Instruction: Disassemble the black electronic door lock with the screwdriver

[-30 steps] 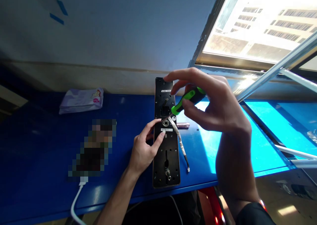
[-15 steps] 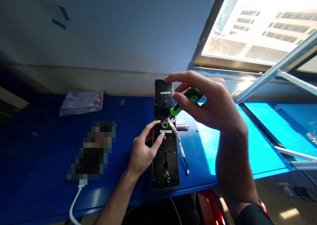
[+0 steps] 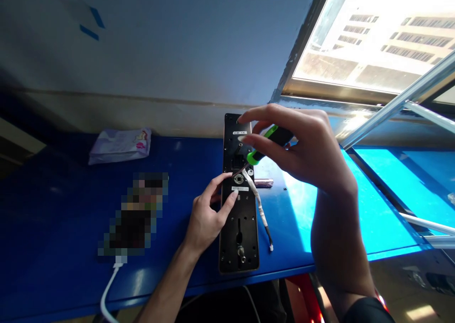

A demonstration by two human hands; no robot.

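Note:
A long black door lock panel (image 3: 240,228) with a white "CE 16" label and a square spindle hole lies back side up on the blue table. My left hand (image 3: 209,214) grips its left edge, thumb on the face and index fingertip beside the screwdriver's tip. Over the panel's upper right, my right hand (image 3: 302,143) holds a green-and-black screwdriver (image 3: 272,140), thumb and index finger stretched forward. The slanted shaft meets the panel just above the spindle hole. A white-wrapped cable (image 3: 259,203) runs from the panel down its right side to a small plug.
Right of the panel lie a shiny metal cylinder (image 3: 264,183) and a small dark piece, perhaps a screw (image 3: 285,188). A blurred-out device (image 3: 133,219) with a white cable (image 3: 105,290) and a tissue pack (image 3: 121,145) are at left. Metal bars (image 3: 401,100) stand by the window.
The screwdriver handle has turned slightly in my right hand, and the thumb has shifted a little left along the panel. My left hand keeps its hold. The whole view has shifted slightly.

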